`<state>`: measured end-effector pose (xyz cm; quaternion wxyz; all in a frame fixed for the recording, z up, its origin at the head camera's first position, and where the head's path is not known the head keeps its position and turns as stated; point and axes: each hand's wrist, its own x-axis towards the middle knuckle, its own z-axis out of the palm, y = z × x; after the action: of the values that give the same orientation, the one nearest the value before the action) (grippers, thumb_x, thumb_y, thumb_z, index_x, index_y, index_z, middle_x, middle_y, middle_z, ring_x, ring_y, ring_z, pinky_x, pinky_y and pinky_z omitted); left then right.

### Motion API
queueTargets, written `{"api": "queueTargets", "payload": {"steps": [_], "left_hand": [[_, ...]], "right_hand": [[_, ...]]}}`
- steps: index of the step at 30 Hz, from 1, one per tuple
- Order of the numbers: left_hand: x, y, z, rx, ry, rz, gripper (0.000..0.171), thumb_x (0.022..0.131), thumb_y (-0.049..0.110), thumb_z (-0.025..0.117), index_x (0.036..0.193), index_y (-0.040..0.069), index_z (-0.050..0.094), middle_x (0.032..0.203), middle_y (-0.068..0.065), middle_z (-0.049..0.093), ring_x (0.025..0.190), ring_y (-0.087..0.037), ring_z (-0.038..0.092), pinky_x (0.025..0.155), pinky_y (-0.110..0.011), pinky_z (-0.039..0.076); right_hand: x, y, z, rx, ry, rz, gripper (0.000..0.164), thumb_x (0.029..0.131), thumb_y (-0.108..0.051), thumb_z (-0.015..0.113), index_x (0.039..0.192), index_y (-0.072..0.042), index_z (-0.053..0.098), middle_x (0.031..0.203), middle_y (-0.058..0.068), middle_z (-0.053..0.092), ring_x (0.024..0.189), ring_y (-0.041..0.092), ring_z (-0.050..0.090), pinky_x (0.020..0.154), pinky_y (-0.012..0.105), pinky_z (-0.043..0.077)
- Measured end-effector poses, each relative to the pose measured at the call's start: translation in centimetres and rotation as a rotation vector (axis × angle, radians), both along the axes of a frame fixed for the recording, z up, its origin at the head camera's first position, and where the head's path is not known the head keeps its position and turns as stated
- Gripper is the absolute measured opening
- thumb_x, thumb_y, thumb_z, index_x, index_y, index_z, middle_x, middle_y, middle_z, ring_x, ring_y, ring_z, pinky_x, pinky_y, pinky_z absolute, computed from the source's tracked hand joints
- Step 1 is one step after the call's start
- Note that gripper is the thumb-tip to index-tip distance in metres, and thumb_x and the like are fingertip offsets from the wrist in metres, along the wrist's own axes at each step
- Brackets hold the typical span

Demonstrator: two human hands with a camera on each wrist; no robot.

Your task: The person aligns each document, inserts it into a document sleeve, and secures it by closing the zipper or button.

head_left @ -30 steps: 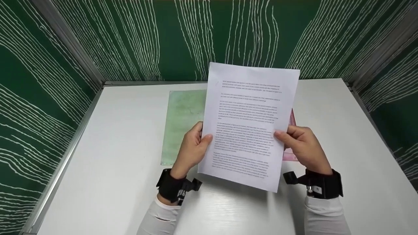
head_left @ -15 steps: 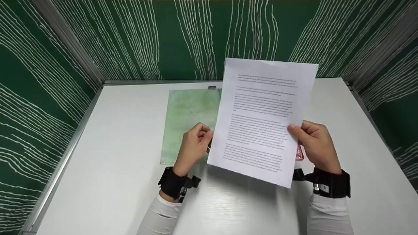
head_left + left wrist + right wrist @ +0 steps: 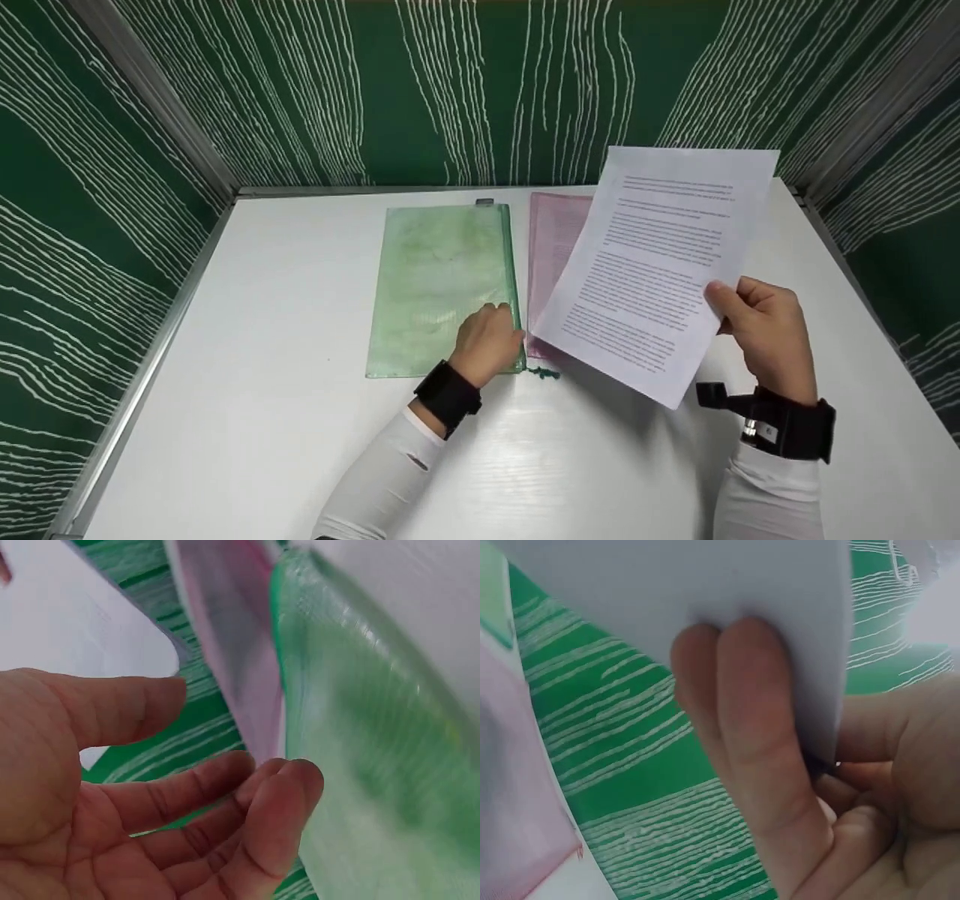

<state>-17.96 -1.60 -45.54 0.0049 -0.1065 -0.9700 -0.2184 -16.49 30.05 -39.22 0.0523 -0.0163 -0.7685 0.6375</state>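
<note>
My right hand pinches a printed sheet of paper by its right edge, thumb on the text side. In the right wrist view, two fingers lie against the back of the paper. My left hand is over the lower right part of a green zip file pouch. Seen from the left wrist, its thumb stands apart and its loosely bent fingers are right at the edge of the green pouch. A pink file pouch lies to the right, mostly hidden by the paper.
A green tassel sticks out at the green pouch's lower right corner. Both pouches are on a white table. Green walls with white wavy lines enclose the table at the back and sides.
The left hand has let go of the paper and moved right, onto the green pouch's right edge. The right hand has carried the paper rightward, uncovering the green pouch and part of the pink one.
</note>
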Motion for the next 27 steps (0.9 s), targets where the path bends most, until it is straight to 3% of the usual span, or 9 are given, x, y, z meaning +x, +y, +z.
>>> {"api": "queueTargets", "payload": {"steps": [5,7,10,14,18,21,27], "left_hand": [[0.2,2.0,-1.0,-0.156,0.047,0.039,0.030,0.082,0.028,0.076,0.082,-0.001,0.071,0.075,-0.013,0.064,0.067,-0.024,0.064,0.053,-0.034,0.052],[0.3,2.5,-1.3,-0.226,0.062,0.054,0.039,0.077,0.037,0.080,0.084,0.000,0.073,0.077,-0.012,0.064,0.068,-0.023,0.064,0.055,-0.032,0.052],[0.4,2.7,-1.7,-0.304,0.084,0.071,0.048,0.069,0.046,0.084,0.084,0.001,0.074,0.078,-0.010,0.064,0.067,-0.021,0.064,0.056,-0.030,0.053],[0.8,2.2,-1.9,-0.307,0.120,0.065,0.032,0.075,0.032,0.082,0.079,0.001,0.074,0.076,-0.011,0.063,0.063,-0.022,0.064,0.052,-0.031,0.052],[1.3,1.2,-1.5,-0.260,0.071,0.041,0.014,0.077,0.013,0.075,0.072,0.001,0.072,0.075,-0.012,0.061,0.061,-0.022,0.063,0.049,-0.033,0.051],[1.9,0.4,-1.1,-0.245,0.038,0.029,0.013,0.077,0.008,0.072,0.065,0.004,0.069,0.072,-0.011,0.060,0.062,-0.022,0.062,0.049,-0.033,0.051],[3.1,-1.3,-1.3,-0.296,0.164,0.000,0.018,0.071,0.002,0.072,0.056,0.008,0.064,0.061,-0.009,0.060,0.058,-0.021,0.061,0.046,-0.033,0.050]], "right_hand": [[-0.3,0.1,-0.1,0.161,-0.035,-0.088,0.035,0.097,-0.016,0.057,0.115,0.014,0.062,0.086,-0.009,0.072,0.068,0.009,0.069,0.058,0.021,0.054],[-0.4,0.1,-0.1,0.183,-0.048,-0.111,0.034,0.097,-0.016,0.056,0.115,0.013,0.062,0.084,-0.010,0.072,0.066,0.009,0.069,0.059,0.021,0.055],[-0.5,0.2,-0.1,0.133,-0.065,-0.119,0.034,0.097,-0.015,0.057,0.114,0.014,0.062,0.083,-0.008,0.073,0.064,0.011,0.069,0.058,0.021,0.055],[-0.5,0.1,0.0,0.058,-0.060,-0.108,0.035,0.096,-0.014,0.059,0.115,0.015,0.061,0.083,-0.005,0.073,0.064,0.012,0.069,0.057,0.022,0.055],[-0.5,-0.2,0.0,0.037,-0.051,-0.093,0.036,0.096,-0.014,0.059,0.116,0.017,0.060,0.084,-0.004,0.073,0.066,0.011,0.070,0.058,0.021,0.055],[-0.5,-0.3,0.0,0.057,-0.052,-0.082,0.037,0.096,-0.014,0.059,0.116,0.017,0.059,0.085,-0.006,0.073,0.067,0.010,0.070,0.059,0.021,0.055],[-0.5,-0.3,-0.2,0.052,-0.066,-0.056,0.039,0.096,-0.017,0.061,0.118,0.014,0.060,0.088,-0.005,0.073,0.071,0.010,0.070,0.061,0.022,0.056]]}}
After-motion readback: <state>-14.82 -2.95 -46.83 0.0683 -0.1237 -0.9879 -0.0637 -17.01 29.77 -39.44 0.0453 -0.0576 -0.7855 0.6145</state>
